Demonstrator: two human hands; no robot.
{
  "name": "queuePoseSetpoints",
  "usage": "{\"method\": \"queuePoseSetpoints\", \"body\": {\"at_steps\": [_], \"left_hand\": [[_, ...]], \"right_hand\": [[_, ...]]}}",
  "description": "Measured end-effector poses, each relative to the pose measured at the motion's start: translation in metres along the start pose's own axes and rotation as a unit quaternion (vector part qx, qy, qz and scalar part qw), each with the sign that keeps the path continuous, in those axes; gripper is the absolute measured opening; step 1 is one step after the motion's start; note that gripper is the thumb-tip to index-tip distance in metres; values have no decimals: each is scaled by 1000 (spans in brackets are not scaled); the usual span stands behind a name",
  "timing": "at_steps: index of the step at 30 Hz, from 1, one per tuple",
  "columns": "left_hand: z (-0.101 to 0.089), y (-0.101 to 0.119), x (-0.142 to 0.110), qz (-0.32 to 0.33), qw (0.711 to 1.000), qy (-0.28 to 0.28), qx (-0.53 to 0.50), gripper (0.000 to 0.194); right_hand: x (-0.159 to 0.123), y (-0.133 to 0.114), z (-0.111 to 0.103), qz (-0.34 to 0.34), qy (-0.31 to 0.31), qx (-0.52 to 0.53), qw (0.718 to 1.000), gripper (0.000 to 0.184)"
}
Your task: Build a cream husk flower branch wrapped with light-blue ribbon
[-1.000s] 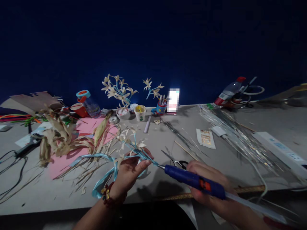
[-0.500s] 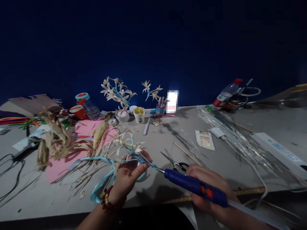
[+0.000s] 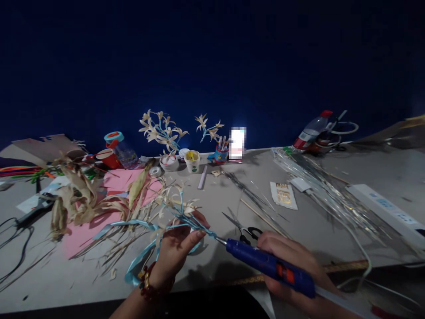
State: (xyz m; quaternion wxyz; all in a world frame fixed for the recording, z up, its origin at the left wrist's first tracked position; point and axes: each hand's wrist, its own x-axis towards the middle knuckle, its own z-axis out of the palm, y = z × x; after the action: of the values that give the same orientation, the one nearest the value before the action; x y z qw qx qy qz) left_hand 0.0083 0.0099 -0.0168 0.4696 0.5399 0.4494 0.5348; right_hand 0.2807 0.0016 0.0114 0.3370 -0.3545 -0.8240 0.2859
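My left hand (image 3: pixel 177 248) is closed round the blue-wrapped stems of a corn-husk flower spray (image 3: pixel 189 215), whose pale blooms lean left and away. A light-blue ribbon (image 3: pixel 137 261) trails from beneath that hand. In my right hand (image 3: pixel 292 261) is a blue glue gun (image 3: pixel 262 261), a whitish glue stick coming out of its back end. Its metal nozzle meets, or nearly meets, the wrapped end of the stems; I cannot tell whether they touch. Scissors (image 3: pixel 244 226) with black handles lie partly spread just beyond the gun.
Dried corn husks (image 3: pixel 78 199) and pink paper (image 3: pixel 89 235) cover the left side. Along the back stand two finished sprays (image 3: pixel 159 133), paper cups (image 3: pixel 192 161), a pen cup and a lit, blurred screen (image 3: pixel 237 144). Wires (image 3: pixel 249 192), a bottle (image 3: pixel 312 133) and a power strip (image 3: pixel 385 212) lie right.
Hardly anything differs. The view has shifted slightly, and the glue gun and stems sit a few pixels lower and left, still nozzle to stem end.
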Motion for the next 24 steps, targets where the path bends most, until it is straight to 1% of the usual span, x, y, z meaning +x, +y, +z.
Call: {"method": "queuePoseSetpoints", "body": {"at_steps": [3,9,13,18,20,24], "left_hand": [[1,1,0,-7,1000,7,7,23],[1,2,-1,-6,1000,1,17,24],[1,1,-1,-7,1000,-4,27,25],[-1,-2,-1,-11,1000,-2,29,28],[-1,-4,-1,-10,999,5,33,28],[-1,-6,0,-13,999,13,36,29]], "right_hand": [[-2,0,1,4,15,-11,1000,43],[-4,3,1,-5,-2,-8,1000,44],[-3,3,1,0,4,-7,1000,41],[-3,2,2,-26,26,-29,999,45],[-4,4,1,-33,35,-34,998,42],[-6,6,-1,-24,65,-5,998,31]]}}
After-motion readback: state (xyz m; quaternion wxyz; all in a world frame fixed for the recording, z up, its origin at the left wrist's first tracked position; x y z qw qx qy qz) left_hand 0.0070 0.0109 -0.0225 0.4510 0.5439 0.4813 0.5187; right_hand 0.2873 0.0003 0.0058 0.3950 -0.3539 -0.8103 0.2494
